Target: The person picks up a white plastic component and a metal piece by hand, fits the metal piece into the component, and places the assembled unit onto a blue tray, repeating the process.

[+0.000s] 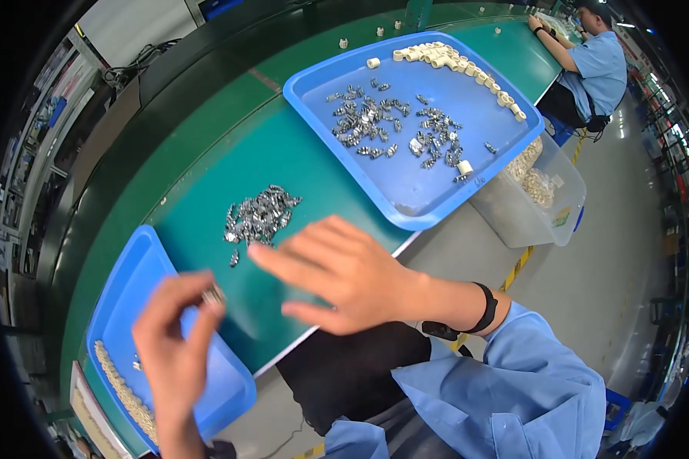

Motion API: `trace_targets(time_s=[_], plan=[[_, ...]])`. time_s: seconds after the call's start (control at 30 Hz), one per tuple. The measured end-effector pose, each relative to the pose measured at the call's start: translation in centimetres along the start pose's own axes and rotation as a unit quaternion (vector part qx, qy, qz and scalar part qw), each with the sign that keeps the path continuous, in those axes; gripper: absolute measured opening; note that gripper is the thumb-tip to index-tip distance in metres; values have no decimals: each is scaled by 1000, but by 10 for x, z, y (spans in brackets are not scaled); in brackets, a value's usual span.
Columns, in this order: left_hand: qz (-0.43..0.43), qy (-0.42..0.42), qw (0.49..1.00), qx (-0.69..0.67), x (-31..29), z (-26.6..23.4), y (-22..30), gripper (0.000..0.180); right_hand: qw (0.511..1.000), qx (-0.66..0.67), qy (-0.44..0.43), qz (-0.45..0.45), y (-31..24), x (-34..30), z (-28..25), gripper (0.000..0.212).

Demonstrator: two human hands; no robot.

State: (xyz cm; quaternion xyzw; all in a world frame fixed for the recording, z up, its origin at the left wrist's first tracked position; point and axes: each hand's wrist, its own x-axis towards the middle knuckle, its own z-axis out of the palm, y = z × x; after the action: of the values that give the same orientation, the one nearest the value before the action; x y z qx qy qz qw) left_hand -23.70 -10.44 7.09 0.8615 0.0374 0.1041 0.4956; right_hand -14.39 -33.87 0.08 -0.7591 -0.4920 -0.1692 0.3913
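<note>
Two hands work: the left hand pinches a small silvery metal clip over a blue plastic tray; the right hand, fingers spread and released, hovers just below a heap of shiny metal clips.

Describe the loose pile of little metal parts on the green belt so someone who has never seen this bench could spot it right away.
Start at the green belt between the two blue trays. The pile of small silvery metal parts lies on the bare belt, just beyond the right hand fingertips. Unlike the metal parts in the large blue tray, it sits in no tray.
</note>
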Motion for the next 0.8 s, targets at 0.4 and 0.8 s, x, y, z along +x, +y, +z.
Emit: trace_targets(time_s=[0.4, 0.8], plan=[[171, 0, 970, 174, 329, 74, -79, 20, 991, -81, -24, 99, 48, 1, 25, 34], [167, -2, 971, 168, 359, 128, -110, 38, 992, -46, -60, 104, 53, -12, 24, 22]])
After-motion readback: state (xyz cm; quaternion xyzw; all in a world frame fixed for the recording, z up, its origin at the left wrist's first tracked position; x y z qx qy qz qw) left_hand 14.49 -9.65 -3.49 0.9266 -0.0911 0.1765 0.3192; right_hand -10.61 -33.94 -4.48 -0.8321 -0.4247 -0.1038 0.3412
